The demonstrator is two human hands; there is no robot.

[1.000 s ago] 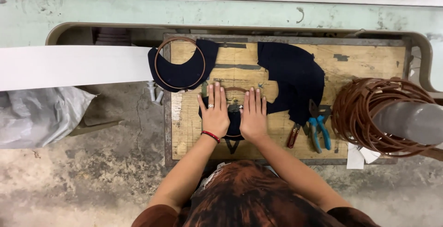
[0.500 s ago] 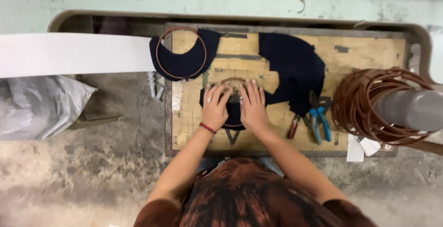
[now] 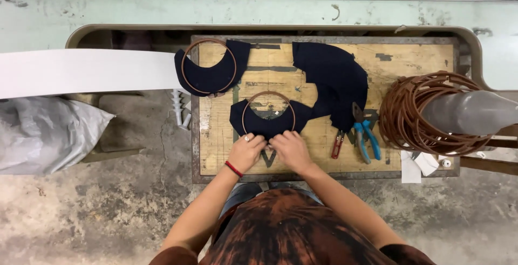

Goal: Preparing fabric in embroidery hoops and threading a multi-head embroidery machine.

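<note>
**Both hands pinched at the lower edge of the dark cloth and ring**

Your left hand and right hand sit side by side, fingers curled down and closed on the near edge of a dark navy fabric piece, a crescent of matte cloth. A thin brown wire ring lies on it, its lower arc running under your fingertips. A red band circles your left wrist.

This piece rests at the middle of the worn wooden board, yellowed, scuffed and paint-stained, with a metal-edged frame. Up and to the left lies a second navy crescent with its own ring, overhanging the board's corner. To the right a larger dark cloth stack spreads out, touching your piece. Just beside it lie red-handled cutters and blue-handled pliers. At the far right, a bundle of brown wire hoops hangs around a grey cone.
</note>
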